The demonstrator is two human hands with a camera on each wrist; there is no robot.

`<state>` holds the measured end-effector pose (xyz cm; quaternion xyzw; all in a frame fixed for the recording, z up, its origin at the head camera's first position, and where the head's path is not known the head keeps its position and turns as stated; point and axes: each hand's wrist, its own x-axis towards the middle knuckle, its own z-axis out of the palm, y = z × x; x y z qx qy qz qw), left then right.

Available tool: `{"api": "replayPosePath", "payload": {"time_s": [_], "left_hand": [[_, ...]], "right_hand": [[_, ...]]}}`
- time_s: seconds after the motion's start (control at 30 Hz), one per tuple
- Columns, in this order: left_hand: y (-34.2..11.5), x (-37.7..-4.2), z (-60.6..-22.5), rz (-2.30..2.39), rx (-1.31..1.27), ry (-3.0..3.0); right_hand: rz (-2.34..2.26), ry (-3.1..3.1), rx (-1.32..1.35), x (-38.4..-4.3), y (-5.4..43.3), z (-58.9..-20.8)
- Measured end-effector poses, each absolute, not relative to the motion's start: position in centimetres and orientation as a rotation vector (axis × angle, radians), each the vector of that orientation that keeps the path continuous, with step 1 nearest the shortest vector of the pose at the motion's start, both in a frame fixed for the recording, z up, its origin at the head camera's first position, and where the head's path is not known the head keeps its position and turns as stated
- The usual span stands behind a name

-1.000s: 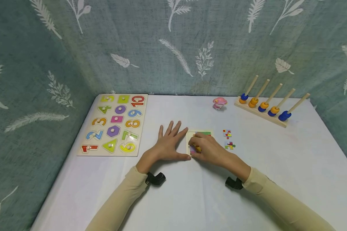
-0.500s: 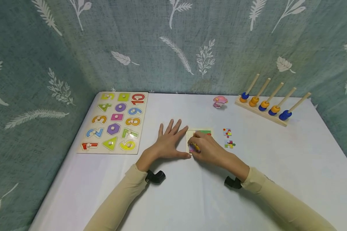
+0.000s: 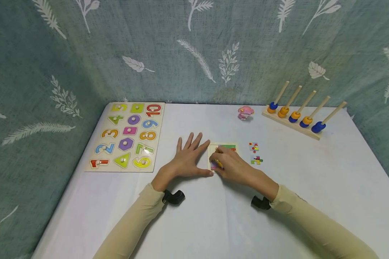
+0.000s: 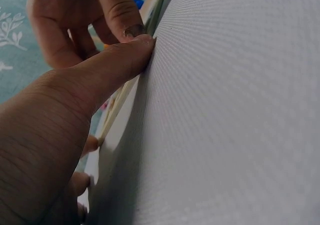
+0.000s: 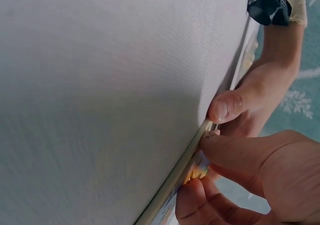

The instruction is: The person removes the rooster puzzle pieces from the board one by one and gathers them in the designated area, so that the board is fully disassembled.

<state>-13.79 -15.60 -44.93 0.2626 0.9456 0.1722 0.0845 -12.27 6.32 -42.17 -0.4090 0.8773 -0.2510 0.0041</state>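
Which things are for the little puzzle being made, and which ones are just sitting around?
For the puzzle, it seems:
the small puzzle board
the upper loose piece beside it
the lower loose piece beside it

Just sitting around:
the number board
the pink figurine
the wooden peg rack with blue and orange beads

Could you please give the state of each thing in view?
Cream-framed rectangular puzzle, partly covered
Right hand, curled over it
Left hand, spread
Multicoloured jigsaw pieces, loose
Cream rectangular number board, filled
Wooden peg stacker, blue and orange rings on every peg
Pink toy figurine, upright
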Motion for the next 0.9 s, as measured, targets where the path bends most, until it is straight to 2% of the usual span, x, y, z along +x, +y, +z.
{"api": "replayPosePath", "payload": {"time_s": [0.3, 0.53, 0.9], "left_hand": [[-15.3, -14.2, -44.6, 0.531, 0.798, 2.816], [-15.7, -12.8, -45.6, 0.562, 0.783, 2.825], [-15.4, -13.7, -45.1, 0.548, 0.788, 2.828]], "right_hand": [[-0.768, 2.767, -1.237, -12.3, 6.4, -41.7], [-0.744, 2.757, -1.235, -11.3, 6.0, -42.3], [-0.762, 2.815, -1.269, -11.9, 6.4, -41.8]]}}
